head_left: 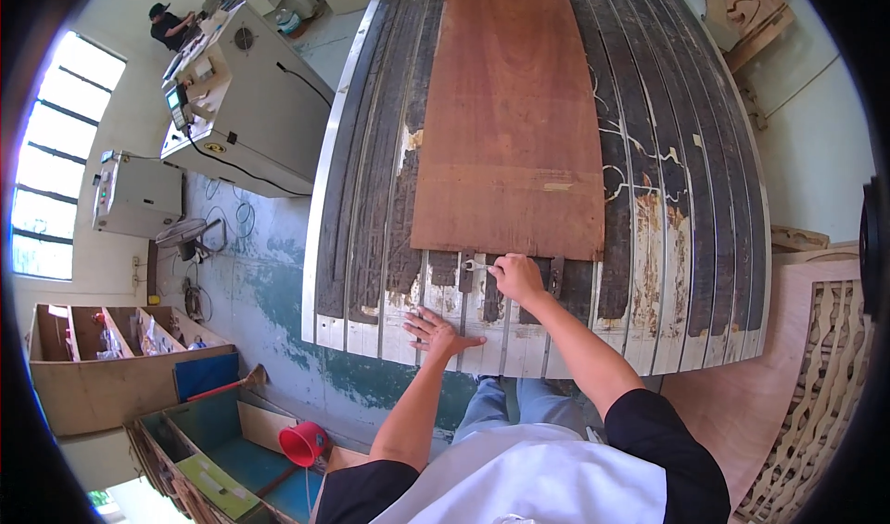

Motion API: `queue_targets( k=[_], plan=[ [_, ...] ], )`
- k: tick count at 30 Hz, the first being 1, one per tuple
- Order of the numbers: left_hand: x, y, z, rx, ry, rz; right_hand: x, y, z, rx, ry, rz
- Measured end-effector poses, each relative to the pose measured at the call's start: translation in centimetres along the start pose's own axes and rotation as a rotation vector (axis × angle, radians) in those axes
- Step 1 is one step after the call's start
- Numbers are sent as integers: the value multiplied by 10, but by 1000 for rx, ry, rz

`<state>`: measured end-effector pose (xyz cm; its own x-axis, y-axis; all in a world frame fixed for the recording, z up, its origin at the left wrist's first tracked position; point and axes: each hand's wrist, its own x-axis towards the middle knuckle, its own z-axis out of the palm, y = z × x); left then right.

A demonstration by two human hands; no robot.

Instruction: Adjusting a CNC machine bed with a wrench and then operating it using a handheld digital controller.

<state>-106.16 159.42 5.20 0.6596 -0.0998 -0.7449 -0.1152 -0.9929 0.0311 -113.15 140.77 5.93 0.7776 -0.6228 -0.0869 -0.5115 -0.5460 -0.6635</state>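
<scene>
My right hand (517, 277) is closed around a small metal wrench (478, 266), its open jaw pointing left. The jaw is over a dark metal clamp bar (465, 281) at the front edge of a reddish-brown wooden board (510, 153); whether it grips a nut there is too small to tell. A second dark clamp bar (556, 275) stands just right of that hand. My left hand (436, 335) lies with fingers spread on the front of the slotted machine bed (380, 334), holding nothing. The board lies flat along the middle of the bed.
Left of the bed stand a grey machine cabinet (269, 107) and a smaller control box (139, 193). A divided wooden bin (120, 385) and a red bucket (303, 443) are at lower left. Carved wooden panels (811, 403) lean at right. Another person (170, 28) works far left.
</scene>
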Motion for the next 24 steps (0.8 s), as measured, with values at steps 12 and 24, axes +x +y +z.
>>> queue_targets(
  k=[12, 24],
  plan=[
    [5, -4, 6, -41, 6, 20, 54, 3, -18, -42, -379, -93],
    [2, -10, 1, -123, 39, 97, 8, -13, 2, -346, -60, -154]
  ],
)
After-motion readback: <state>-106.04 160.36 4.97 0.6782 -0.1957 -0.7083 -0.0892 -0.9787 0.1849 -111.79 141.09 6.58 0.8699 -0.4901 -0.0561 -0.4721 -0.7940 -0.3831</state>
